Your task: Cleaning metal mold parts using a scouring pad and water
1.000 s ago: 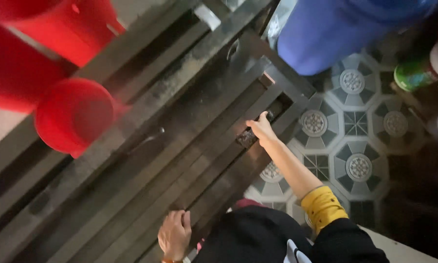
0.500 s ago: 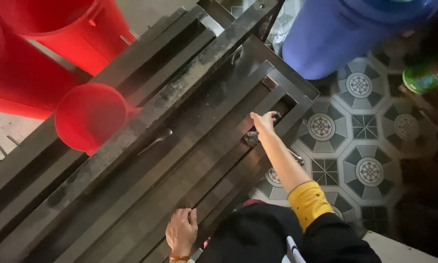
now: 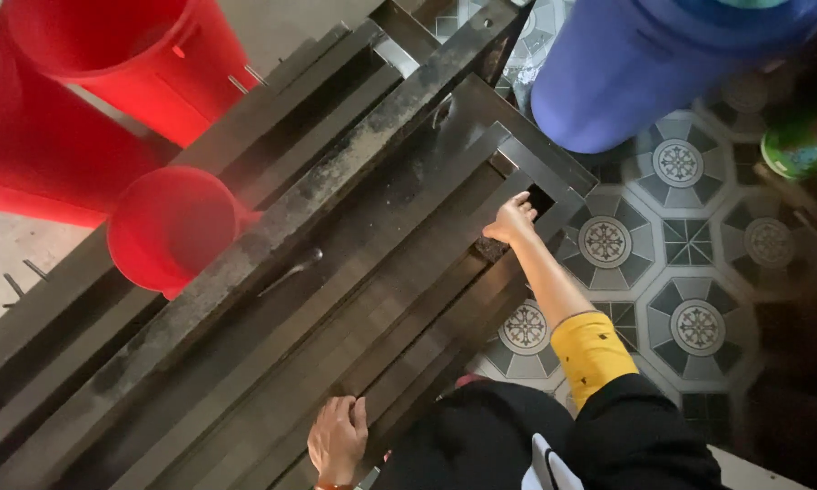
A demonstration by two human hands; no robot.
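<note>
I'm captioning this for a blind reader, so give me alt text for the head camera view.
Seen from above, a person's right hand presses on the far end of a dark metal frame of long bars, while the left hand rests on its near end. Red buckets stand to the left, a blue barrel on patterned floor tiles.

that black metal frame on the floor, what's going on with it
A person leans over a dark metal frame of long parallel bars lying on a patterned tile floor. Their right hand reaches out to the far end bar, fingers at a small gap there, while the left hand rests flat on a near bar. Red buckets stand beside the frame, and a large blue barrel stands on the tiles.
</note>
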